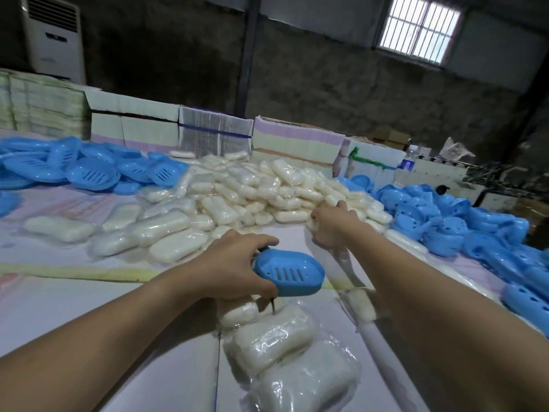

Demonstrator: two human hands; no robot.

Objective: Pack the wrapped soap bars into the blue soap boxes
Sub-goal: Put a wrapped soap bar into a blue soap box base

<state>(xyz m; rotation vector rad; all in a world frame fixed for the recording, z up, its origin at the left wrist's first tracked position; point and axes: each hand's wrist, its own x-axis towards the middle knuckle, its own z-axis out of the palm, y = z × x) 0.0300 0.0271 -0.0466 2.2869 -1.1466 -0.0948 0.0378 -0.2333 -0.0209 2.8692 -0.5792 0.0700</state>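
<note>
Fingers of the left hand point(234, 263) grip a blue soap box point(289, 272); right hand point(334, 226) grasps a wrapped soap bar point(312, 223).

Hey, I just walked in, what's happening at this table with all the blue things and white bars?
A person is packing soap. Their left hand grips a blue soap box just above the table, slotted side facing the camera. Their right hand reaches into the pile of wrapped soap bars and seems to grasp one, though its fingers are mostly hidden. More blue boxes are heaped on both sides, and a few wrapped bars lie near the person.
</note>
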